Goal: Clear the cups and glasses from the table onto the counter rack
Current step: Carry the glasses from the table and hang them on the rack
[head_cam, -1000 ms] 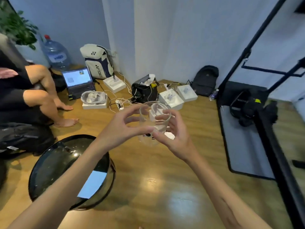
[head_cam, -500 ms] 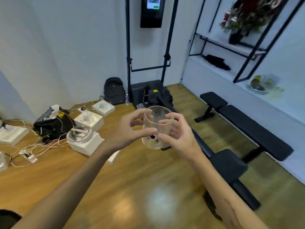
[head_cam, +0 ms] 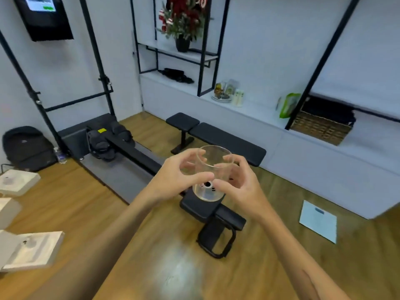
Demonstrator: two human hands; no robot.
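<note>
In the centre of the frame, both hands hold one clear glass [head_cam: 211, 169] upright in the air above the wooden floor [head_cam: 151, 245]. The left hand [head_cam: 173, 176] curls its fingers around the left side, with the thumb across the front. The right hand [head_cam: 240, 182] grips the right side in the same way. At upper right, a white counter [head_cam: 259, 113] carries a woven basket [head_cam: 320, 128].

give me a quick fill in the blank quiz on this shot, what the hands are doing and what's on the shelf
1. Both hands grip a clear ____, the left hand on one side and the right hand on the other.
2. The glass is held upright and looks ____ inside.
3. The wicker basket sits on the white ____.

Missing words: glass; empty; shelf
</note>
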